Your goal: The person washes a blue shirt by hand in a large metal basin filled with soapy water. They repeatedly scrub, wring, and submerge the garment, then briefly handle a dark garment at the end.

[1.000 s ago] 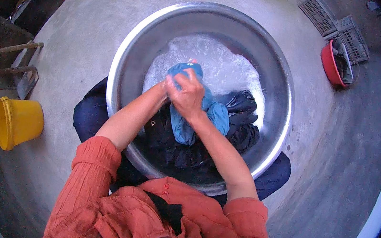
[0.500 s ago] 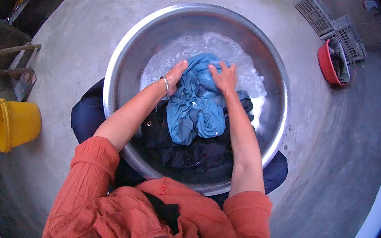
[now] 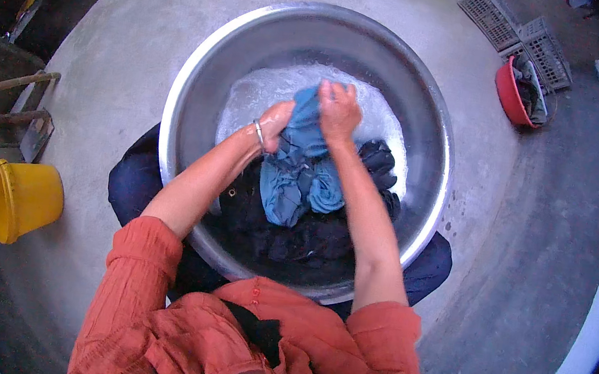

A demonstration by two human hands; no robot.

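A wet blue garment (image 3: 286, 193) lies bunched over dark clothes (image 3: 299, 244) in a wide metal basin (image 3: 198, 75). My left hand (image 3: 275, 125), with a bangle at the wrist, grips the garment's left edge. Opposite it, my right hand (image 3: 338, 115) has its fingers curled over the upper part of the cloth. Between the two hands a fold of the blue fabric is drawn up. Soapy water (image 3: 251, 94) foams around the far side of the clothes. The fingertips of my left hand are partly hidden by the cloth.
On the concrete floor at the left lies a yellow bucket (image 3: 33, 201), near wooden-handled tools (image 3: 6, 86). Far right, a red tub (image 3: 510, 94) with cloth in it stands by grey plastic crates (image 3: 544, 53). My knees flank the basin.
My right hand has moved left and closed over the cloth, nearer my left hand. The upper part of the blue garment is gathered narrower, and more dark cloth shows at the right.
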